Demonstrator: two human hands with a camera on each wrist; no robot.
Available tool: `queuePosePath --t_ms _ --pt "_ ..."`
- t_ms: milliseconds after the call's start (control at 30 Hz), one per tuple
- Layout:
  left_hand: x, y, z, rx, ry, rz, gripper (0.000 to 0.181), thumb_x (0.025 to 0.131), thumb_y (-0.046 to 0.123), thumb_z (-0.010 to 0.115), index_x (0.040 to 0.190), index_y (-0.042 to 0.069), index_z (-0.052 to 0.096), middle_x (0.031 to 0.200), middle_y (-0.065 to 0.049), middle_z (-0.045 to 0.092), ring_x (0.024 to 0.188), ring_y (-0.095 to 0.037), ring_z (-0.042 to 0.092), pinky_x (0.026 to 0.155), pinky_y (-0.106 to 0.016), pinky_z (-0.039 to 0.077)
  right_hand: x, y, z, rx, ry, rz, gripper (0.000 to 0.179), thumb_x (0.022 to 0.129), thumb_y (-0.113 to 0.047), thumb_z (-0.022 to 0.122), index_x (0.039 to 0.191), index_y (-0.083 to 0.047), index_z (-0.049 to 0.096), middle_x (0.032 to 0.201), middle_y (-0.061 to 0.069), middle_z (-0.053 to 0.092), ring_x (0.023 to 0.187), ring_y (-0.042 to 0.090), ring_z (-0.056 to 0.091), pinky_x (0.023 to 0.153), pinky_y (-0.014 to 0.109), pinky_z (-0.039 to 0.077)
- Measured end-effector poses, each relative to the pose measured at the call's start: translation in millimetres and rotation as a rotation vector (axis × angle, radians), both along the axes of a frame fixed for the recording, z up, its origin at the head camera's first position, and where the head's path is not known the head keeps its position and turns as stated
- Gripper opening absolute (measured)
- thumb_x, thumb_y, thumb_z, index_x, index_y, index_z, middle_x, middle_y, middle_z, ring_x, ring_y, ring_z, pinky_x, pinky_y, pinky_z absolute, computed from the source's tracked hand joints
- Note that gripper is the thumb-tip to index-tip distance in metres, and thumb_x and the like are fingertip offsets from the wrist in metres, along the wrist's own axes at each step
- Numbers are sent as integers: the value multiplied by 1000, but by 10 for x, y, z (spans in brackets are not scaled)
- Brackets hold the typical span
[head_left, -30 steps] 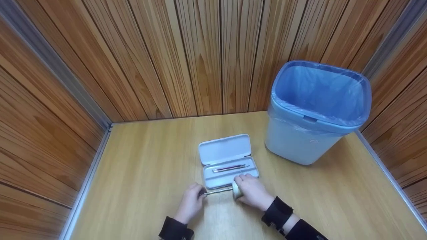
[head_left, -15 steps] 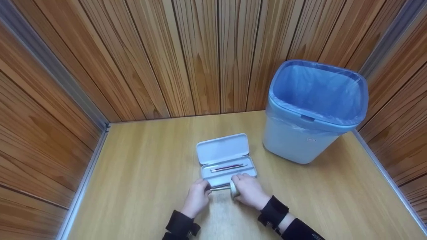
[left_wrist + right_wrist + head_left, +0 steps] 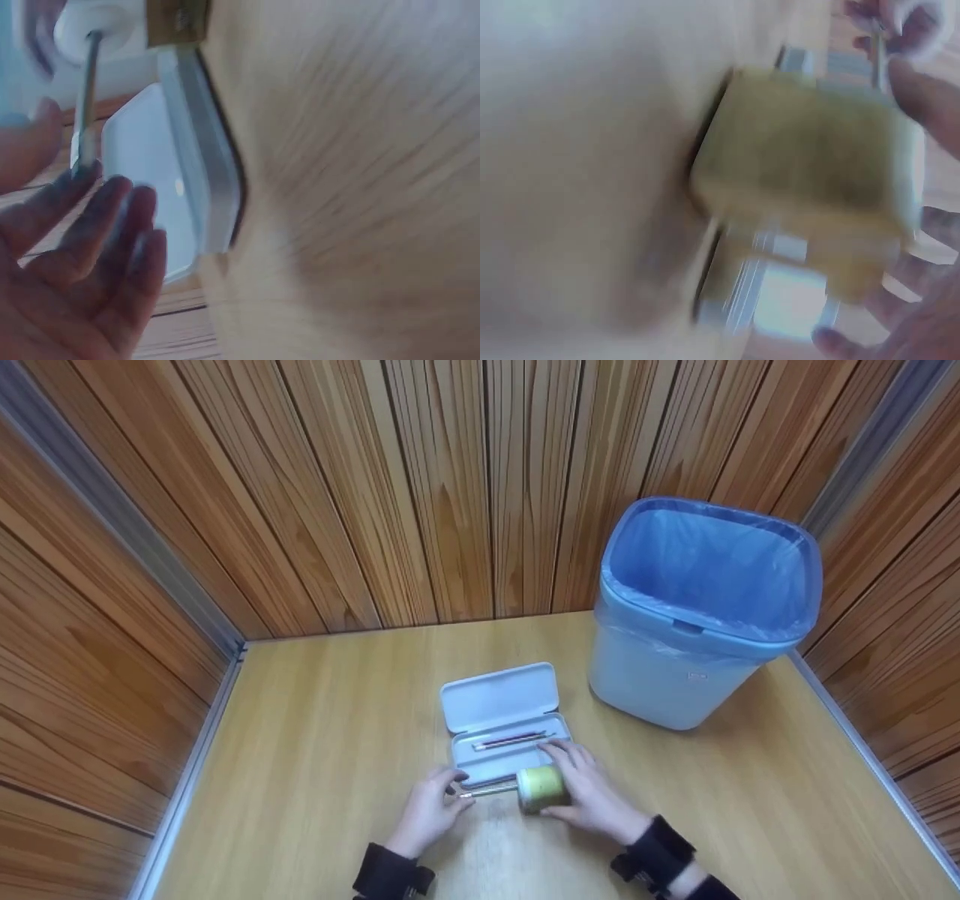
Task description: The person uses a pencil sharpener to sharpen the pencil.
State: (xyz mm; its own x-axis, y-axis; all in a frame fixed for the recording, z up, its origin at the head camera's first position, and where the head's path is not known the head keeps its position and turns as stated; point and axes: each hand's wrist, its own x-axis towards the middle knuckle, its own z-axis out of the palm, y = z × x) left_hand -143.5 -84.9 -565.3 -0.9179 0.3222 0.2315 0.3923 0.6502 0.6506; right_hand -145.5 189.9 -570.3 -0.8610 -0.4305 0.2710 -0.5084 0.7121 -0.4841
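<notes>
A yellow-green pencil sharpener [image 3: 541, 788] with a white round face lies on its side in front of the opened white pencil case [image 3: 499, 696]. From that face a pencil [image 3: 491, 790] sticks out to the left. My left hand [image 3: 426, 812] is at the pencil's free end, thumb and forefinger spread apart; in the left wrist view the pencil [image 3: 86, 97] meets a fingertip without being pinched. My right hand [image 3: 596, 795] spreads its thumb and fingers around the sharpener's right end. Blur in the right wrist view hides any contact with the sharpener [image 3: 802, 146].
Slim pencils [image 3: 511, 741] lie in the case's back compartment. A pale bin [image 3: 649, 682] with a blue liner stands at the back right of the wooden table [image 3: 330, 720]. Wood-panelled walls [image 3: 420, 495] enclose the table at the back and sides.
My right hand has loosened and drawn back to the right, baring the sharpener's yellow-green body. My left hand moved towards the case, then back, and its fingers have parted from the pencil.
</notes>
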Motion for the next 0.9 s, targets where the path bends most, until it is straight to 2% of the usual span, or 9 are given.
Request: queuePosePath --t_ms 133,233,300,433,567,633,733,800,900 --pt "27 167 118 -59 62 0 39 78 15 82 110 -2 67 109 -13 66 97 -28 65 87 -40 55 114 247 -102 22 -4 -70 80 67 -16 87 136 4 50 130 26 57 120 43 56 101 59 46" --pt "7 451 195 -146 94 -51 50 77 25 83 115 0 66 117 -13 65 107 -28 63 95 -42 52 143 317 -172 72 -56 -101 64 75 -14 82 130 5 55 122 23 63 114 39 60 98 54 49" --pt "-28 664 214 -232 115 -86 57 75 35 84 118 3 66 119 -12 65 109 -27 61 96 -41 51 145 316 -200 98 -108 -115 56 80 -14 78 127 5 56 118 21 65 111 37 62 96 53 50" --pt "-119 1011 143 -427 176 -117 65 67 48 87 114 7 66 110 -7 67 100 -22 61 88 -35 52 131 275 -231 109 -193 -145 41 85 -10 73 120 4 60 111 18 67 106 34 63 94 52 51" --pt "-168 1181 34 -571 237 -86 63 58 48 92 101 12 64 91 -1 67 81 -18 61 70 -29 51 100 228 -265 114 -191 -173 26 86 -10 70 110 -1 64 98 10 66 95 27 63 86 47 54" --pt "-177 1216 0 -604 281 -61 61 53 45 94 94 13 61 83 1 66 73 -17 61 63 -28 49 85 216 -285 128 -151 -174 17 87 -10 70 101 -3 65 90 5 63 88 24 62 80 44 53" --pt "-178 1236 -23 -605 322 -37 59 50 41 95 89 14 59 78 2 66 66 -17 62 56 -28 48 72 208 -310 143 -98 -180 9 87 -9 70 92 -6 64 83 2 59 80 21 60 73 40 51" --pt "-178 1241 -36 -589 333 -36 58 50 38 96 88 14 59 77 1 66 64 -17 61 54 -28 48 72 207 -317 144 -74 -181 7 87 -8 69 88 -7 62 80 1 57 76 21 59 69 39 50" --pt "-174 1241 -45 -562 327 -45 56 52 34 95 89 13 59 78 0 66 64 -17 60 53 -28 48 69 203 -315 131 -86 -196 8 88 -7 68 84 -8 62 77 1 56 73 19 58 67 38 49"
